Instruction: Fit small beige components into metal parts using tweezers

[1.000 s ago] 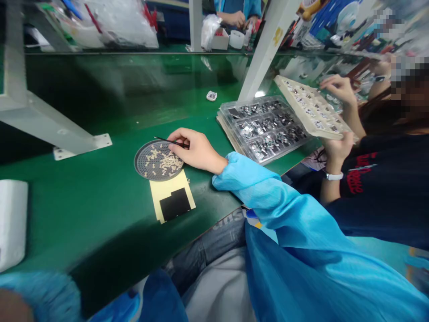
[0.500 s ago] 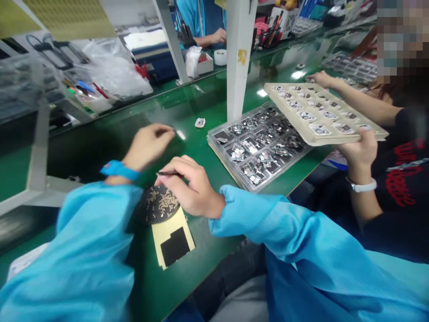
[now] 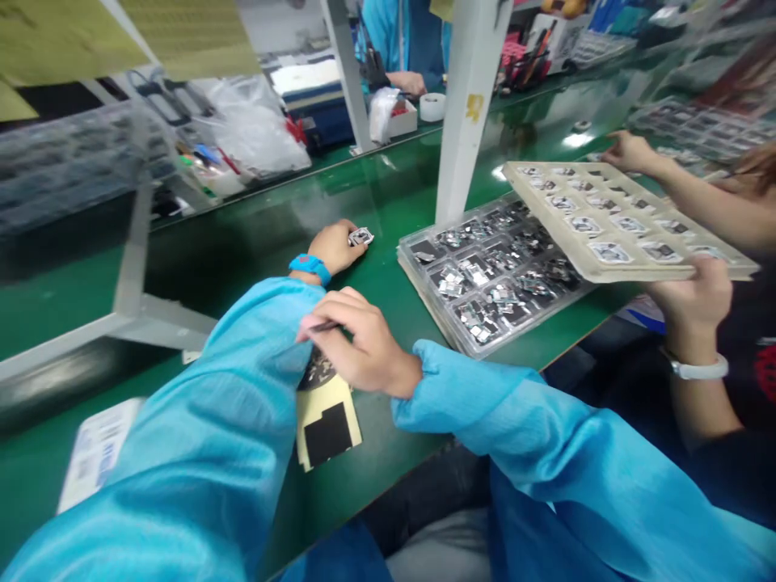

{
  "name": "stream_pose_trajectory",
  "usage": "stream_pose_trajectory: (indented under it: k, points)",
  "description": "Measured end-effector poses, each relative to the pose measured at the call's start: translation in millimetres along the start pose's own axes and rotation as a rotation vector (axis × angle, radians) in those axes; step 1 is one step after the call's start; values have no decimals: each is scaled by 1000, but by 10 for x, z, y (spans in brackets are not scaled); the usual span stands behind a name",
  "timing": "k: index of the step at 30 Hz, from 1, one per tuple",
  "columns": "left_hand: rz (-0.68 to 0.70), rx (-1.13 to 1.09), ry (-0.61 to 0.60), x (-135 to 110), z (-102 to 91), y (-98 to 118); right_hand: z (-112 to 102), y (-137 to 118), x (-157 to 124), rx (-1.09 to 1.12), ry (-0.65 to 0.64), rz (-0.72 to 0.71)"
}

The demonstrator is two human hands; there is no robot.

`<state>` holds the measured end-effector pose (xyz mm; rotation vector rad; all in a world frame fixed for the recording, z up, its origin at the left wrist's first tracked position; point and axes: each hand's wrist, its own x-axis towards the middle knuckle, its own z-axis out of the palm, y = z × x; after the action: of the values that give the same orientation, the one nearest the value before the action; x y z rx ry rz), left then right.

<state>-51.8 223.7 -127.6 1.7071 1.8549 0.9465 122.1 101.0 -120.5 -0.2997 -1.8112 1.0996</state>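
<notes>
Head-camera view of a green workbench (image 3: pixel 369 493), showing two separated hands close together above it. The right hand (image 3: pixel 359 349) pinches a pair of dark tweezers (image 3: pixel 321 326) between thumb and fingers; the tips are lost against the left sleeve (image 3: pixel 242 364), so their contact with anything cannot be made out. The left hand (image 3: pixel 335 247), with a blue wristband (image 3: pixel 309 268), lies at the small square component (image 3: pixel 361 236); its fingers touch the part's edge, but whether they grip it cannot be told. Below the right hand, a round perforated dish (image 3: pixel 316 372) is largely hidden by the hand and sleeve, so its contents are hard to make out. It rests on a cream card with a black square patch (image 3: pixel 327 434). To the right lies a clear plastic tray of metallic parts (image 3: pixel 494 275), partly overlapped by a beige tray of parts (image 3: pixel 612 226), which a co-worker's hand (image 3: pixel 689 303) holds from below. The co-worker's other hand (image 3: pixel 627 151) lies beyond that tray. The co-worker's head is cut off by the frame.
</notes>
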Motion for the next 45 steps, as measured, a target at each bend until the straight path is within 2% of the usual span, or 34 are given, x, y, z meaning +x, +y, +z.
stream_pose_trajectory:
  k: [3, 6, 8, 10, 13, 16, 19, 22, 25, 30, 37, 40, 43, 45]
  points:
    - [-81, -116, 112, -589, -292, -53, -46, -31, -6, 46, 28, 13]
    - [-241, -580, 152, -1373, -512, -23, -60, -36, -21, 58, 35, 103]
    - [-377, -798, 149, -1876, -606, 4, -57, -12, -26, 94, -20, 256]
    - [-468, -942, 130, -2278, -662, 5, -47, 34, -23, 139, -110, 392]
    - [-441, -1003, 148, -2631, -713, -39, -29, 106, -14, 173, -270, 444]
    - [-383, -849, 110, -2757, -773, -83, -39, 128, -11, 82, -445, 363]
    - [-371, -722, -30, -2804, -811, -83, -80, 110, -13, 1, -610, 233]
    - [-371, -674, -166, -2849, -744, -62, -116, 101, -20, -63, -678, 212]
    - [-345, -543, -233, -2890, -596, -62, -122, 113, -33, -145, -669, 248]
    - [-279, -262, -208, -2916, -449, -110, -100, 130, -53, -158, -663, 247]
    - [-271, -254, -212, -2912, -458, -134, -103, 84, -59, -124, -677, 270]
    - [-282, -279, -218, -2906, -458, -139, -99, 22, -72, -71, -603, 267]
    - [-292, -299, -226, -2903, -465, -135, -77, -32, -106, -44, -513, 188]
    - [-300, -312, -226, -2902, -475, -125, -57, -48, -134, -52, -511, 114]
